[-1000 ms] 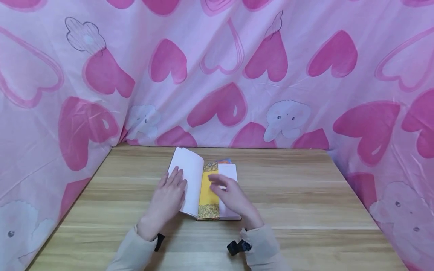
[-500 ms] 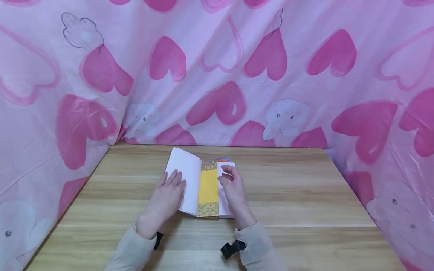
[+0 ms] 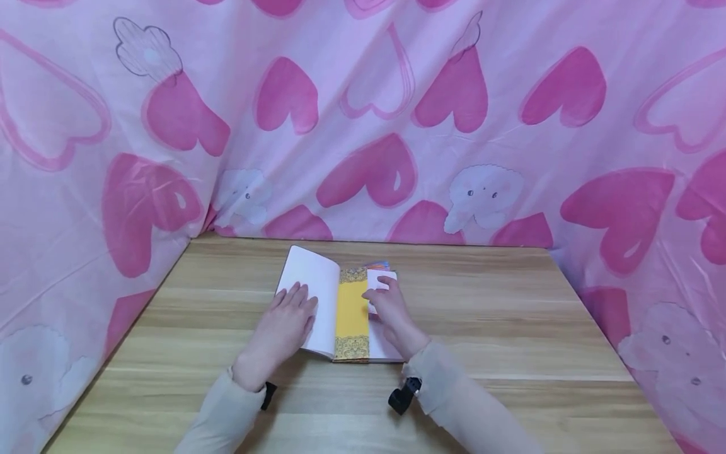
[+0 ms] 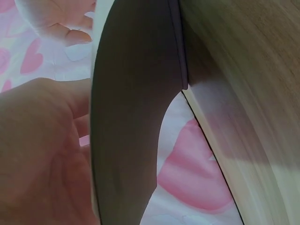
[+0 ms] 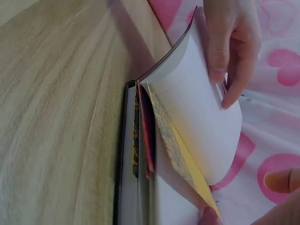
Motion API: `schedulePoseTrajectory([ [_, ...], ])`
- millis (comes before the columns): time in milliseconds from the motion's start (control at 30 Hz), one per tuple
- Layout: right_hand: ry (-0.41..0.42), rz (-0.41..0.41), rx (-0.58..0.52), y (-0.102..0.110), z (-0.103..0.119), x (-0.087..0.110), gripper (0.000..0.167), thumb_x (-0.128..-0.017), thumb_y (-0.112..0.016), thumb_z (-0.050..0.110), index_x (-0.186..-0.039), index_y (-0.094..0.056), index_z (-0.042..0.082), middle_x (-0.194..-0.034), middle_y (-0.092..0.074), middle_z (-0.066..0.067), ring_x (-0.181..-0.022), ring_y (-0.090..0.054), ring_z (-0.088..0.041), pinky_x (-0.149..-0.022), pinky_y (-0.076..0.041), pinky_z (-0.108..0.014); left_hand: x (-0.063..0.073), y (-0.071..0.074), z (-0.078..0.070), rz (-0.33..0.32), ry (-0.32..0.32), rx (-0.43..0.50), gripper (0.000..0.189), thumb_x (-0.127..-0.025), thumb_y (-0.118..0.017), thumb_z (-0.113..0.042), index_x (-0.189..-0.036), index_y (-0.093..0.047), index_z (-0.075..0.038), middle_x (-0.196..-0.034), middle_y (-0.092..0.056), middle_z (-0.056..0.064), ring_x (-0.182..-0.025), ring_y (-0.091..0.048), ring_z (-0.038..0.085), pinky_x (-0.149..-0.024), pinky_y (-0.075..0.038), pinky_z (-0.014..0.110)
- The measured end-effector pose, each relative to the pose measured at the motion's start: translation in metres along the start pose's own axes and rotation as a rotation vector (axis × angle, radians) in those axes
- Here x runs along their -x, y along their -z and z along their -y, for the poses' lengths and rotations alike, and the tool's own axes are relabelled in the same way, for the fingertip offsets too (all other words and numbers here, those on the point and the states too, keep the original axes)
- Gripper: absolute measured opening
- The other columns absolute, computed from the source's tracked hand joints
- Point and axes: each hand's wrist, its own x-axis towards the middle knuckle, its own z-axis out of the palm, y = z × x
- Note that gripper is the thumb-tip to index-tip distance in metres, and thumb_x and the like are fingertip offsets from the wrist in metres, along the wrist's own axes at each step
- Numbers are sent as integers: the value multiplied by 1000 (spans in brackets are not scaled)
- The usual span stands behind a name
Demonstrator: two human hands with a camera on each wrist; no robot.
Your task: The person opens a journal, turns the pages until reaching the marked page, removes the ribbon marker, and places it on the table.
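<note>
Shifted leftward, the right hand (image 3: 394, 312) (whether pinching cannot be told) is set at the ornate yellow strip (image 3: 353, 309) inside the notebook (image 3: 314, 274) braced by the spread left hand (image 3: 285, 325); likely light and creasable, it is best edge-gripped.

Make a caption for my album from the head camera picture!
Open book on wooden table: left fingers on white page, right fingers at the edge of a yellow sheet.

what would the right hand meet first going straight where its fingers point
Probably the yellow card with patterned ends in the open notebook, though the right hand may pass over it; depth is unclear.
</note>
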Motion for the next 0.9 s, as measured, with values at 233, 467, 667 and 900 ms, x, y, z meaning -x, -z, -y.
schedulePoseTrajectory([
  [233, -122, 62, 62, -2, -3, -10, 67, -81, -61, -4, -142, -35, 2, -99, -58, -17, -73, -58, -24, -54, -50, -30, 0, 2, -1, 85, 43, 16, 34, -93, -65, -22, -121, -66, -3, -134, -54, 25, -129, -47, 40, -108, -33, 56],
  [467, -129, 101, 80, 1, -7, -17, 36, -80, -60, -8, -115, -52, -3, -73, -59, -12, -56, -55, -18, -46, -48, -25, 1, 2, 1, 95, 53, 16, 34, -93, -65, -22, -122, -66, -3, -135, -53, 25, -129, -46, 40, -108, -33, 56],
  [667, -131, 120, 112, 3, -10, -21, 28, -82, -61, -6, -110, -55, -5, -70, -61, -12, -53, -56, -17, -47, -49, -25, 2, 4, 2, 140, 66, 28, 37, -94, -64, -23, -126, -64, -4, -138, -51, 25, -132, -44, 40, -109, -31, 56],
  [900, -132, 143, 118, 9, -8, -25, 26, -84, -62, -6, -109, -55, -5, -71, -63, -13, -54, -58, -17, -48, -52, -26, 2, 5, 2, 130, 49, 35, 37, -93, -65, -23, -125, -64, -3, -138, -51, 25, -132, -43, 41, -109, -31, 57],
])
